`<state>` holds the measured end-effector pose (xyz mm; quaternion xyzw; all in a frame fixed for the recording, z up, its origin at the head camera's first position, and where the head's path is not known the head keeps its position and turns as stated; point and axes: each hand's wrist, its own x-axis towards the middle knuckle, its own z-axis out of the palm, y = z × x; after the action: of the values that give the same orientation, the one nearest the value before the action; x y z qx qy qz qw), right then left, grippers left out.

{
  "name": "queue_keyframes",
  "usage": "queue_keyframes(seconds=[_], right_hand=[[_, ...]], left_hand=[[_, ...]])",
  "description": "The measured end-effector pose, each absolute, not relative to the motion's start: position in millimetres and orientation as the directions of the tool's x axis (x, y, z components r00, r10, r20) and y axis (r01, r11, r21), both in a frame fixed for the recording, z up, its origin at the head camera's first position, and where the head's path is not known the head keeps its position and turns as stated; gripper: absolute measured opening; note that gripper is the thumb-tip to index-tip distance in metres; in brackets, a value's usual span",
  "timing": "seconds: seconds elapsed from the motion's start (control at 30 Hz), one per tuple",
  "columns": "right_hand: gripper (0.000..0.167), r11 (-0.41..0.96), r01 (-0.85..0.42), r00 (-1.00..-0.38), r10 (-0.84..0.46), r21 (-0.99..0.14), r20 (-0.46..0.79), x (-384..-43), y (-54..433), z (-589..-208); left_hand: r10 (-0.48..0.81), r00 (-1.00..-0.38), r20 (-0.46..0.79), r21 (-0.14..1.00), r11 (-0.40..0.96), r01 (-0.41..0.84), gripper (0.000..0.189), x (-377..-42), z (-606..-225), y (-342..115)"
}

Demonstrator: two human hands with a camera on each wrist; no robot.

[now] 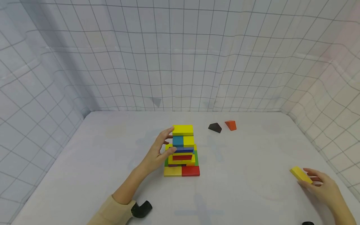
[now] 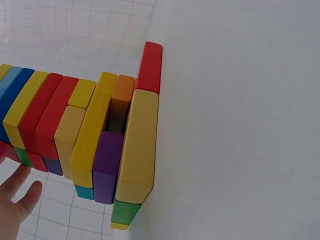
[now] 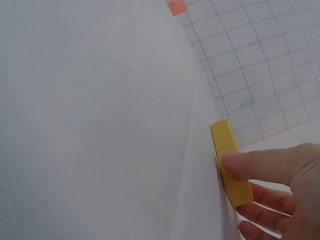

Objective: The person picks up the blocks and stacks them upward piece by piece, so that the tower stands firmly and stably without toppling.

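A tower of stacked coloured wooden blocks (image 1: 182,157) stands mid-table, with a yellow block (image 1: 182,130) on top and yellow and red ones at its base. My left hand (image 1: 157,154) is at the tower's left side, thumb near its front face and fingers reaching toward the back of the upper layers. In the left wrist view, that hand (image 2: 15,205) shows spread fingers right beside the blocks, partly out of frame. Far to the right, my right hand (image 1: 323,186) pinches a yellow block (image 3: 232,165) between thumb and fingers, close over the white table.
Behind the tower, to the right, lie a black block (image 1: 215,127) and an orange-red wedge (image 1: 231,125). White sheeting with a grid (image 1: 180,62) encloses the table (image 1: 112,140) at the back and sides. A dark strap piece (image 1: 141,209) sits at the left cuff.
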<state>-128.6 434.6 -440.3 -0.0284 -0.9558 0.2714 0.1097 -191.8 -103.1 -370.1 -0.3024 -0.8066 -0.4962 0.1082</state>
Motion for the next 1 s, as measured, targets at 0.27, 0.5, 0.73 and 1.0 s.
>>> queue_keyframes(seconds=[0.27, 0.5, 0.73, 1.0], right_hand=[[0.05, 0.842, 0.046, -0.972, 0.162, -0.538, 0.169, -125.5, 435.9, -447.3], [0.037, 0.776, -0.193, -0.943, 0.022, -0.601, 0.332, -147.9, 399.0, -431.6], [0.039, 0.652, -0.482, -0.856, -0.209, -0.585, 0.473, -183.4, 308.8, -385.1], [0.039, 0.482, -0.648, -0.762, -0.406, -0.59, 0.505, -200.0, 207.9, -335.9]], left_hand=[[0.387, -0.786, 0.483, 0.726, 0.325, 0.606, 0.068, -209.0, -397.6, -108.7], [0.397, -0.768, 0.503, 0.717, 0.305, 0.627, 0.065, -209.4, -399.4, -110.1], [0.397, -0.771, 0.499, 0.718, 0.308, 0.624, 0.065, -209.3, -400.8, -110.9], [0.398, -0.783, 0.477, 0.728, 0.321, 0.606, 0.064, -199.4, -381.9, -106.8]])
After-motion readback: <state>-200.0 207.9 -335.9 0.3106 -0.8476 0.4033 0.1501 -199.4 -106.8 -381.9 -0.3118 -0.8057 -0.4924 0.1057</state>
